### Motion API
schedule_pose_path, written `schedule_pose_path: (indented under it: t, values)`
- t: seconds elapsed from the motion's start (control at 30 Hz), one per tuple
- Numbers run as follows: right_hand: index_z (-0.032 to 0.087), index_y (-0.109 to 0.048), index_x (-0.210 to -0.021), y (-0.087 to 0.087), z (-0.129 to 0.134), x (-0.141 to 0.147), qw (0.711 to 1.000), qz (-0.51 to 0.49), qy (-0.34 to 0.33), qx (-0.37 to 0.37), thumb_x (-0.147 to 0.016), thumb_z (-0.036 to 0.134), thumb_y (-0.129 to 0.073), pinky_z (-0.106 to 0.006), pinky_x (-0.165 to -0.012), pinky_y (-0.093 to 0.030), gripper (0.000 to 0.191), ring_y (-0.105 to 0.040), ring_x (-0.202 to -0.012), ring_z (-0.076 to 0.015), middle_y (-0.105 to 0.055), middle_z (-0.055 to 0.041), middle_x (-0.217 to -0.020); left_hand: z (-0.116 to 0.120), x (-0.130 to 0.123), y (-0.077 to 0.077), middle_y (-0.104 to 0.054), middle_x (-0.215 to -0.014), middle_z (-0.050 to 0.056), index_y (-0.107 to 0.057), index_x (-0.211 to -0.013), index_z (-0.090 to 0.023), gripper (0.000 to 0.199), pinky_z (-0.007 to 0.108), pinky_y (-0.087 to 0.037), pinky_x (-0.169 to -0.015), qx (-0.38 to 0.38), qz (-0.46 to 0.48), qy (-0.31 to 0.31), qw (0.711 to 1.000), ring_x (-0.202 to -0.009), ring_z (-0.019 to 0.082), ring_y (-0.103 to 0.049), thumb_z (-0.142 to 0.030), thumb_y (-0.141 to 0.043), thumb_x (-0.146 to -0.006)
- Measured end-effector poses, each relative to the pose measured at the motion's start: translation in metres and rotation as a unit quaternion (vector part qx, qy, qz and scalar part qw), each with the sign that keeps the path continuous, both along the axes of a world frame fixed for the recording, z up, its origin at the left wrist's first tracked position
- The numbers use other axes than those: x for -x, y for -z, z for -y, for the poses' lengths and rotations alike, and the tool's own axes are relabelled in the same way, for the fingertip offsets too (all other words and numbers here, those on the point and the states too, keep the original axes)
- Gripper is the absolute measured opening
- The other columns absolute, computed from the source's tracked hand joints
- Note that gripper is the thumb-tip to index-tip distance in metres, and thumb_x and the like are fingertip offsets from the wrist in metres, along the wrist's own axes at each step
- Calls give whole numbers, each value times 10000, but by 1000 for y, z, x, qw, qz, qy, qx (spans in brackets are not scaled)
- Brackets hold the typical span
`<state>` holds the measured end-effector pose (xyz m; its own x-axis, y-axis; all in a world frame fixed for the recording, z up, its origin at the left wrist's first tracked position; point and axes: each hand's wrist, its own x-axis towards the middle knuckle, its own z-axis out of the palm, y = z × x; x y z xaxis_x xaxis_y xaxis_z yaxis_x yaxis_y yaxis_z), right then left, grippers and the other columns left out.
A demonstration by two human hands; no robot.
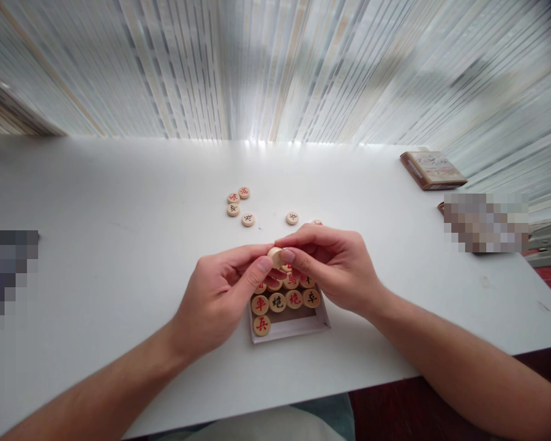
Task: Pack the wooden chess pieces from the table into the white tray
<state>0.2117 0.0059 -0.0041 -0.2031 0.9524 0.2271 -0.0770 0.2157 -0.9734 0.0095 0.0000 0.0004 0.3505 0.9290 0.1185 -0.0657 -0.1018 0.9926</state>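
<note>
Above a shallow white box (290, 337), both hands pinch one pale wooden Chinese chess piece (275, 258); no character on it can be made out. My left hand (223, 294) has thumb and fingers closed on its left side. From the right, my right hand (337, 263) grips it with thumb and forefinger. Rows of pieces lie face up in the box, among them a black piece (278, 302) and a red piece (294, 299). A single red piece (261, 325) sits at the box's near left corner. My fingers hide the far part of the box.
Loose pieces lie beyond my hands: a small cluster (233, 209) at left, a black piece (292, 218) and a partly covered red one (316, 223). A decorated box (434, 169) stands at the white table's (119, 202) back right. Blurred objects flank the table, before a striped curtain (266, 67).
</note>
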Motion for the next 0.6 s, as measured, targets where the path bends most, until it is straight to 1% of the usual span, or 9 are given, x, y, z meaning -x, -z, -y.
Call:
schedule_pose_path:
  t: [0.07,0.13,0.23,0.33,0.47,0.6]
  values:
    - [190,-884,-1000,0,0,0,1000,7,8,-6,-921,224,-875,-235,-625,-635,86,-755,-708,-145,-835,-55,-861,0,-1,0,-884,-1066,56,-871,-1130,-209,177,239,-719,-819,16,14,-1,1000,-929,209,-861,-245,-728,-1032]
    - [186,-880,-1001,-1,-1,0,1000,0,10,6,-917,235,-880,-226,-577,-617,97,-731,-648,-130,-825,-49,-838,0,-1,1,-881,-1050,66,-857,-1121,-186,161,235,-718,-807,28,27,-10,999,-913,206,-860,-250,-750,-1019]
    - [188,-875,-979,-2,-1,1,998,-29,8,48,-850,259,-947,-204,-493,-575,164,-683,-543,-105,-797,-20,-770,0,1,2,-877,-996,67,-825,-1164,-171,195,251,-719,-815,62,36,-30,997,-885,201,-857,-277,-783,-1006]
    - [191,-874,-939,-4,-2,1,994,-55,-2,93,-774,267,-1003,-200,-467,-566,223,-671,-498,-106,-767,3,-698,1,1,1,-874,-968,55,-808,-1231,-182,252,265,-720,-814,92,41,-34,994,-827,180,-848,-306,-784,-1013]
    - [197,-881,-924,-5,-4,-1,986,-81,-33,140,-788,270,-994,-191,-466,-565,191,-670,-503,-104,-770,-1,-688,1,0,-1,-875,-1046,61,-857,-1146,-188,188,239,-707,-835,71,37,-40,996,-855,164,-841,-292,-797,-1002]
    - [197,-885,-937,-4,-4,-3,979,-96,-53,173,-805,294,-983,-186,-472,-563,191,-673,-543,-106,-778,-12,-728,1,0,-3,-875,-961,49,-873,-1110,-192,166,216,-705,-793,63,44,-40,996,-818,158,-837,-271,-834,-970]
